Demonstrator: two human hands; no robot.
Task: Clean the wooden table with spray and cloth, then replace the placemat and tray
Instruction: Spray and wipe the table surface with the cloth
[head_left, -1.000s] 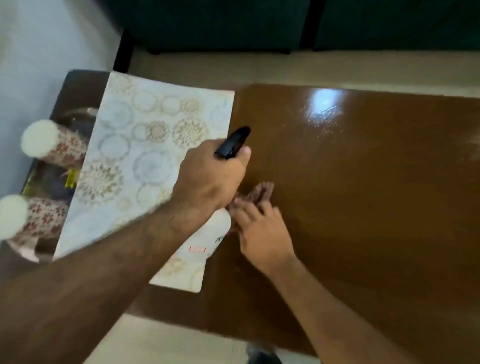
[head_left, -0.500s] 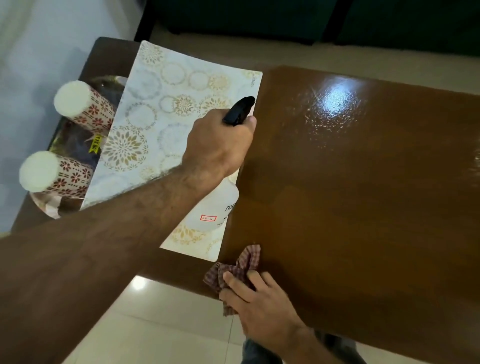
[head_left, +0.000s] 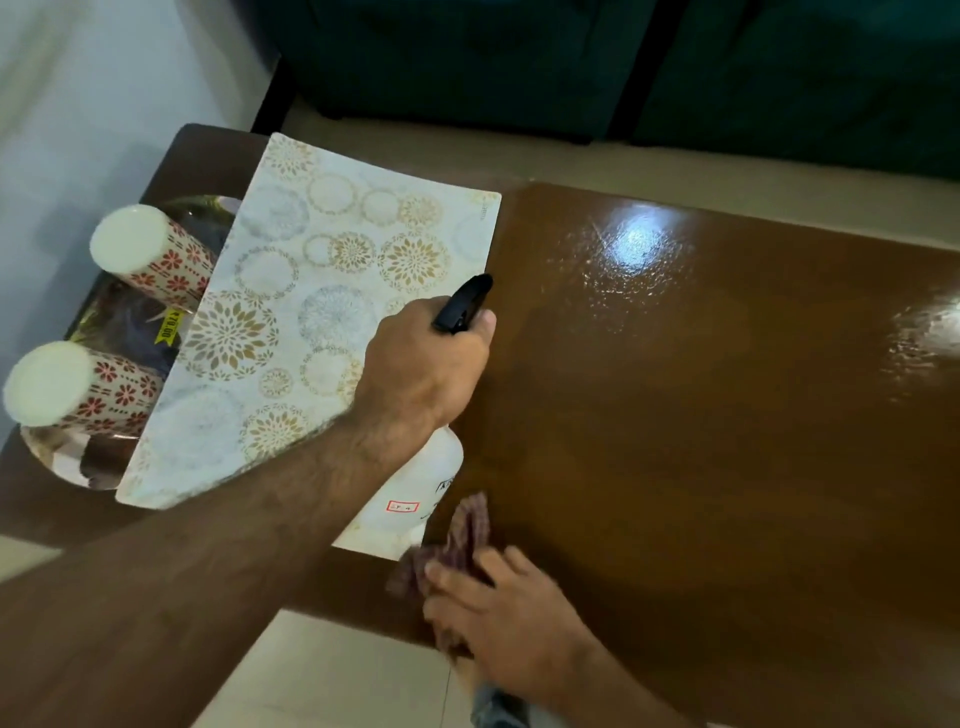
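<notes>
Left grip (head_left: 426, 374) is wrapped tight around the neck of the spray bottle (head_left: 410, 499), finger on the black trigger head (head_left: 462, 304), nozzle aimed over the bare wood. Right hand (head_left: 498, 608) is pressed flat-ish on the checked cloth (head_left: 457, 540), fingers pinning it down right at the near edge of the worktop (head_left: 701, 441).

So the wooden worktop looks to be mid-clean: glossy, wet-looking speckle under the light reflection toward the far side. The placemat (head_left: 311, 312) is pushed off to the left, one side propped up on the tray (head_left: 62, 457), which holds two patterned cups (head_left: 150, 254) on the darker side table.

What could go sideways, imo: the cloth is half bunched at the edge, so a sloppy wipe could drag it off onto the floor. Bottle hangs just over the placemat's corner, so drips or overspray could land on it. And the left forearm crosses over the tilted placemat; bump it and the cups could tip.

Plenty of open room to the right and far side for long strokes. Left side is the crowded bit.
</notes>
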